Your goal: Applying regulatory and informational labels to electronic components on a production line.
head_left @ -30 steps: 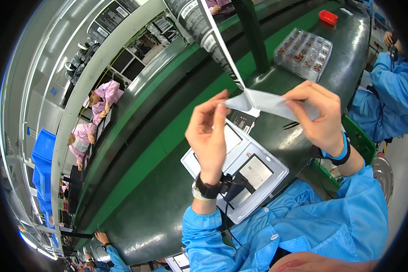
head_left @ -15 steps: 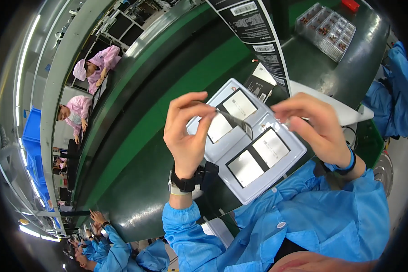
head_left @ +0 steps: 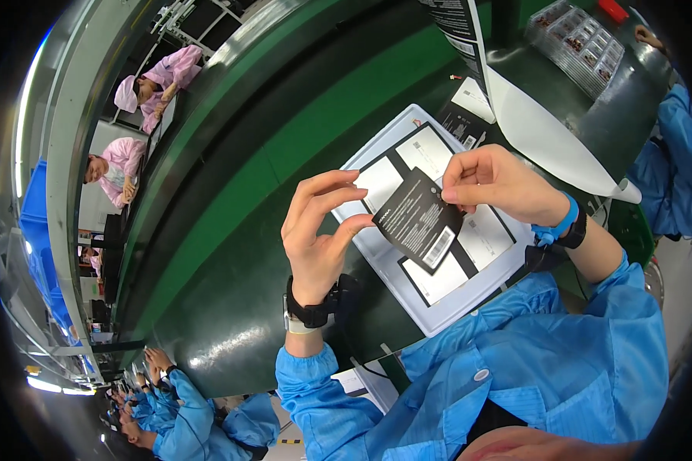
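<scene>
A black square label [head_left: 419,219] with pale print and a barcode hangs tilted over the tray. My right hand [head_left: 500,184] pinches its upper right corner between thumb and fingers. My left hand [head_left: 319,230] has its fingers spread and curved, with the thumb tip at the label's left corner; whether they touch is unclear. Underneath, a pale plastic tray [head_left: 429,321] holds several flat white rectangular pieces with black borders, among them a white piece [head_left: 424,150] at the far side and another white piece [head_left: 438,284] at the near side, partly covered by the label.
Behind the tray stands a curling label sheet [head_left: 527,131] with a white back. A white piece [head_left: 475,100] and a black label [head_left: 461,127] lie beside it. A clear compartment box [head_left: 580,46] with small parts sits far right. Co-workers sit along the green bench [head_left: 231,253].
The label was held nearly edge-on by my left hand; now its black face shows and my right hand grips it. My right hand came inward, and my left fingers have opened.
</scene>
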Tool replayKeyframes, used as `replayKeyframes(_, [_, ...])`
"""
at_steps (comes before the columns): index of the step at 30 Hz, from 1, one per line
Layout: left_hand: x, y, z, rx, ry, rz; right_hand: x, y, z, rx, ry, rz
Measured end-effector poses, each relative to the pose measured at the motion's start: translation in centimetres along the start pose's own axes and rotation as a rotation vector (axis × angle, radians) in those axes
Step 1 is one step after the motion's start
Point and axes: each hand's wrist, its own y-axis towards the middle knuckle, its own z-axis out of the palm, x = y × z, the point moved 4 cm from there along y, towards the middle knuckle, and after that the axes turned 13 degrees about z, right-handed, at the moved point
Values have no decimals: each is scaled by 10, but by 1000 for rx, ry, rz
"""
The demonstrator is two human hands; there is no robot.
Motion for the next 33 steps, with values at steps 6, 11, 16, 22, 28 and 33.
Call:
replayKeyframes(6, [23,-18,3,160,114,-122,10,12,-2,-242,-444,-131])
replayKeyframes(11, [40,-45,24,410,431,-197,17,15,-10,-417,-760,-262])
replayKeyframes(16, [50,-61,31,443,343,-310,17,28,-23,-422,-419,-85])
replayKeyframes(22, [34,-68,25,474,281,-355,5,59,-20,-346,-297,-27])
replayKeyframes(28, [22,-87,28,576,451,-188,-21,85,-13,-284,-250,99])
replayKeyframes(33, [29,-88,24,613,427,-202,-31,93,-5,-334,-319,175])
